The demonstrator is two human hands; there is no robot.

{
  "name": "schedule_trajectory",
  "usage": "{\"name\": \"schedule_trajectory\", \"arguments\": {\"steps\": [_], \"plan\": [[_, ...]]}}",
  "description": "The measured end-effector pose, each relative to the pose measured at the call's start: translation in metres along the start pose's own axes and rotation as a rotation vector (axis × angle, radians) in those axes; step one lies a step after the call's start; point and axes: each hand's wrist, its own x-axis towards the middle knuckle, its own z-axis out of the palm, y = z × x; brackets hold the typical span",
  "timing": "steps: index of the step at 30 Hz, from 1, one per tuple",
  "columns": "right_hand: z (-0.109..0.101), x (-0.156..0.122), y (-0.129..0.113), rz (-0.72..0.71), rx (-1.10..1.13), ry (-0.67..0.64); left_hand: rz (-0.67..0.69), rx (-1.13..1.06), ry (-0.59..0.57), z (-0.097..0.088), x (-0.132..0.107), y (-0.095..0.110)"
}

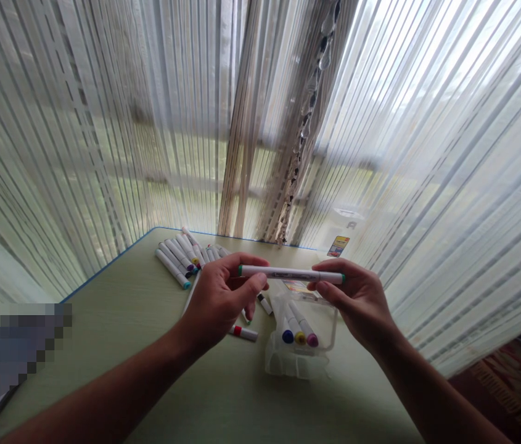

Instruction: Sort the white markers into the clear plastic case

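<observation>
Marker (291, 274): level in the air, green cap at each end, just above the case.
Left hand (217, 303): thumb and fingers clamped on the marker's left end.
Right hand (357, 302): fingertips pinched on its right end, a light hold.
Risk: a slip at the right end likely drops the marker onto the case.
Case (288, 364): clear, probably open, though glare blurs the lid; three pens (298, 327) inside.
Loose pens (243, 333): under the left hand; a dipped wrist could scatter them.
Row (179, 256): near the table's blue edge (107, 264); a nudge may roll them off.
Room: bare table (140, 320) nearside; curtain (426, 185) crowds the right.
</observation>
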Motion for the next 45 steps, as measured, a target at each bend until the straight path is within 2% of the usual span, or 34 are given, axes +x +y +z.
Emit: {"name": "schedule_trajectory", "arguments": {"steps": [14, 25, 37, 45], "plan": [[-0.0059, -0.0016, 0.0064, 0.004, -0.055, 0.019, 0.01, 0.03, -0.026, -0.0014, 0.0008, -0.0032], [-0.0051, -0.001, 0.0059, 0.044, -0.06, 0.063, -0.027, -0.124, -0.012, 0.0006, 0.0027, -0.0046], [-0.0009, -0.0001, 0.0018, 0.106, -0.009, 0.082, -0.047, -0.062, -0.044, -0.0036, 0.0017, -0.0036], [-0.0018, -0.0007, 0.0024, 0.105, -0.051, 0.098, -0.04, -0.028, -0.036, -0.0038, 0.0026, -0.0042]]}}
